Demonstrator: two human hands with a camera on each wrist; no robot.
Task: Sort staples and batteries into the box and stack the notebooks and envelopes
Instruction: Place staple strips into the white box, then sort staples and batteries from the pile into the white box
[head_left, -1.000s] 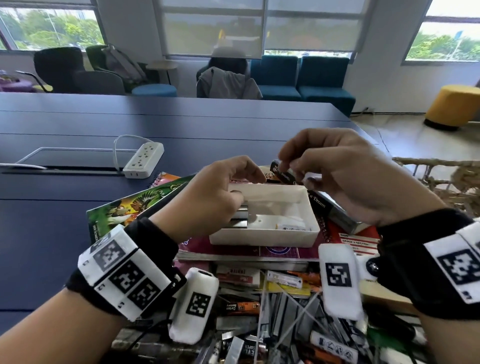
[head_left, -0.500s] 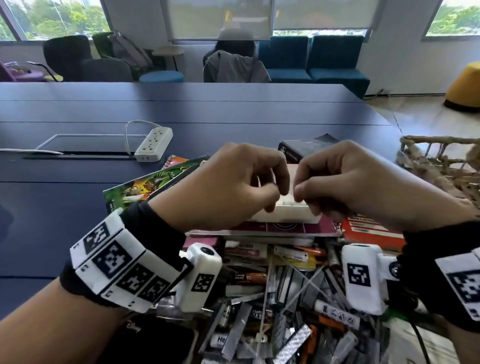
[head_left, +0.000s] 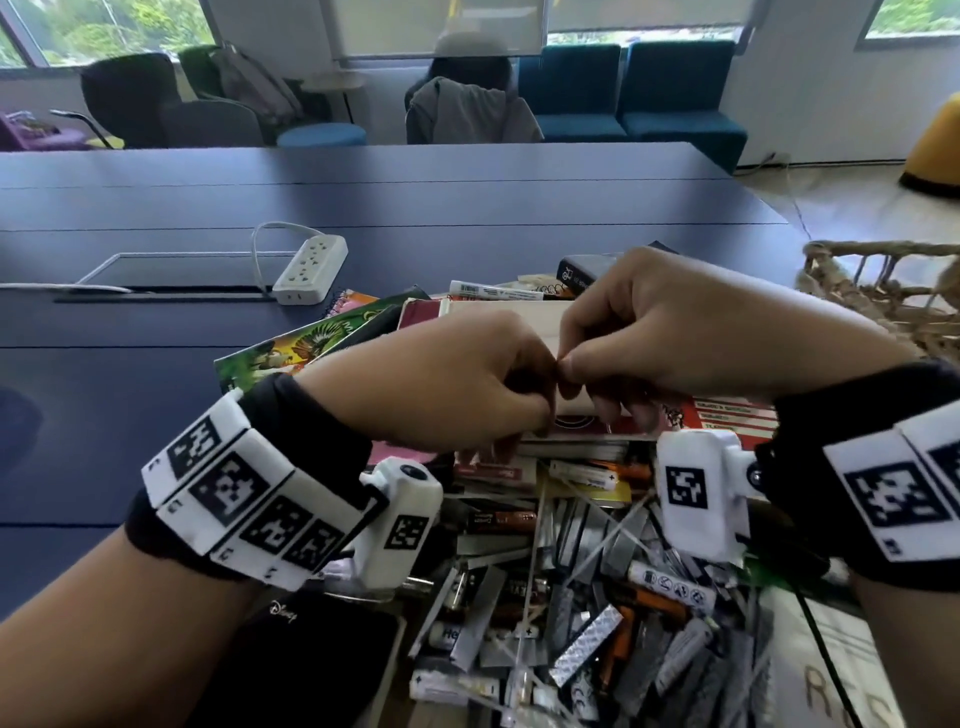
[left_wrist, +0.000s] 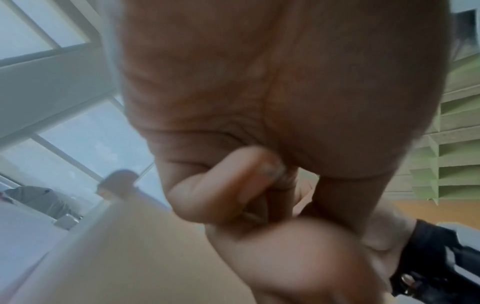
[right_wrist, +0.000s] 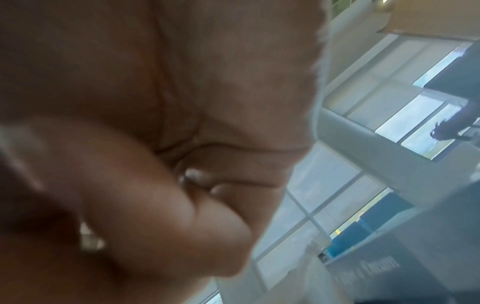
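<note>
White box (head_left: 506, 317) hidden behind touching left hand (head_left: 441, 389) and right hand (head_left: 670, 332).

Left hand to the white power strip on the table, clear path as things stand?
Probably yes: bare table lies between the left hand and the power strip, but its fingers meet the right hand over the box.

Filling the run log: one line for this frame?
left hand: fingers curled, contents hidden | right hand: same, fingertips meeting | box: behind hands | loose pile: unsorted
</note>
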